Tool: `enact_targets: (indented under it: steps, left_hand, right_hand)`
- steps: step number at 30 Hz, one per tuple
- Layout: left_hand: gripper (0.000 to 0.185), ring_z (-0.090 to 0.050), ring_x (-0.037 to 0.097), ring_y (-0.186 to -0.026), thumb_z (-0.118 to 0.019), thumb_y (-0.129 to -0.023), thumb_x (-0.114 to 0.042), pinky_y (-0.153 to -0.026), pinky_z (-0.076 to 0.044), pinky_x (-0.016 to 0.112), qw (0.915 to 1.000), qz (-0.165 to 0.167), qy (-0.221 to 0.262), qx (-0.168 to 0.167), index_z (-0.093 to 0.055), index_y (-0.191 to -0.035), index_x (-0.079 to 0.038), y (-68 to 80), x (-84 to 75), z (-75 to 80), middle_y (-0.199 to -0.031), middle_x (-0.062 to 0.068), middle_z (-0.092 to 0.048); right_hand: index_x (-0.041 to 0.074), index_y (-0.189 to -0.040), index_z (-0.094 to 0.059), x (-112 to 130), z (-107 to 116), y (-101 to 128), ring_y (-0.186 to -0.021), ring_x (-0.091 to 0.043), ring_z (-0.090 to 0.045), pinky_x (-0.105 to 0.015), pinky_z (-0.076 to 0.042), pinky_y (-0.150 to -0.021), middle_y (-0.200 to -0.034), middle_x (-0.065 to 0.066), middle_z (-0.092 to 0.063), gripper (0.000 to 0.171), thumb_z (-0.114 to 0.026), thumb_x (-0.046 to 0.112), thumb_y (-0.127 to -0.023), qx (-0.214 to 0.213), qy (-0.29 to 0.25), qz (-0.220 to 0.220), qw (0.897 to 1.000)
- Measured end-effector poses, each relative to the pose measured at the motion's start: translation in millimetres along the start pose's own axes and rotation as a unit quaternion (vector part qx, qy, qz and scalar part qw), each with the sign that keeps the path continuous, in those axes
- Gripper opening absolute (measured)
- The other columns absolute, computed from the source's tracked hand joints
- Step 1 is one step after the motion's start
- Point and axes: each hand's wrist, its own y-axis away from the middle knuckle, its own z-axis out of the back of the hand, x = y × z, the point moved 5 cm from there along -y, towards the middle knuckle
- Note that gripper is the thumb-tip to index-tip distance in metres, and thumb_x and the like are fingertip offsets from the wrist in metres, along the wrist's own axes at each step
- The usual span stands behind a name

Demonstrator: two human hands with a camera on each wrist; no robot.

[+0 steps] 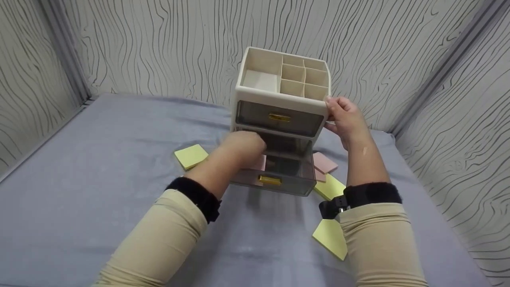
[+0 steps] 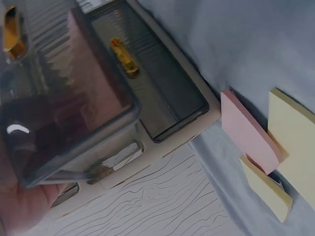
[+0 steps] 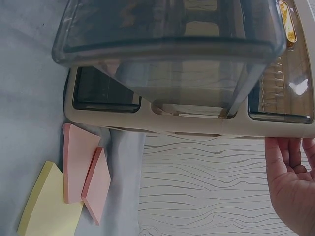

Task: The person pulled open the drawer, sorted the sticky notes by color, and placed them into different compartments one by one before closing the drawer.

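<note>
While right hand grips organizer edge, left hand in drawer, grip unclear

We see a cream desk organizer standing on a grey-covered worktop, its top divided into open compartments. Our right hand grips its upper right corner. Below the closed upper drawer, the smoky lower drawer is pulled out toward us, and our left hand reaches into it from above; its fingers are hidden inside. A yellow sticky pad lies left of the organizer. On the right lie a pink pad and two more yellow pads, partly under our right sleeve.
</note>
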Motion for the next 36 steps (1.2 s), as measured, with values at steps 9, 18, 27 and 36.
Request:
enact_targets:
  steps: [9, 18, 27, 36]
  left_hand:
    - [0.018, -0.06, 0.022, -0.08, -0.055, -0.085, -0.026, -0.075, -0.05, 0.041, 0.9996, -0.003, -0.021, 0.02, -0.065, -0.086, -0.011, -4.5, -0.1, -6.5, -0.094, 0.005, -0.067]
    - [0.013, -0.061, 0.024, -0.084, -0.056, -0.085, -0.023, -0.077, -0.05, 0.041, 0.9999, -0.005, -0.01, 0.013, -0.064, -0.088, -0.013, -2.5, 0.9, -4.8, -0.093, 0.005, -0.066]
    - [0.011, -0.055, 0.019, -0.071, -0.063, -0.083, -0.021, -0.07, -0.048, 0.036, 0.997, -0.053, 0.056, 0.002, -0.061, -0.076, -0.013, 5.7, 4.7, 3.8, -0.077, 0.0, -0.06]
    - [0.014, -0.057, 0.023, -0.082, -0.051, -0.087, -0.005, -0.075, -0.048, 0.035, 0.977, -0.08, 0.115, -0.161, -0.065, -0.089, -0.007, 19.9, 27.3, 27.0, -0.088, 0.007, -0.06]
  right_hand:
    - [0.01, -0.1, -0.053, 1.3, -2.1, 1.0, -0.099, -0.021, -0.052, -0.041, -0.041, -0.096, -0.102, -0.011, -0.051, 0.033, -0.051, 0.041, -0.091, 0.002, 0.0, 0.002, 1.0]
    - [0.009, -0.098, -0.053, 1.7, -2.8, 0.9, -0.095, -0.019, -0.052, -0.042, -0.042, -0.095, -0.1, -0.01, -0.05, 0.032, -0.053, 0.04, -0.09, 0.001, -0.011, -0.001, 1.0]
    - [0.011, -0.095, -0.054, 1.3, -1.8, 0.8, -0.092, -0.017, -0.053, -0.044, -0.04, -0.096, -0.095, -0.008, -0.052, 0.026, -0.054, 0.037, -0.091, 0.004, -0.023, 0.0, 1.0]
    - [0.011, -0.093, -0.053, 1.0, 0.1, 2.6, -0.091, -0.017, -0.05, -0.046, -0.037, -0.098, -0.095, -0.007, -0.051, 0.027, -0.055, 0.038, -0.09, 0.007, -0.029, 0.009, 1.0]
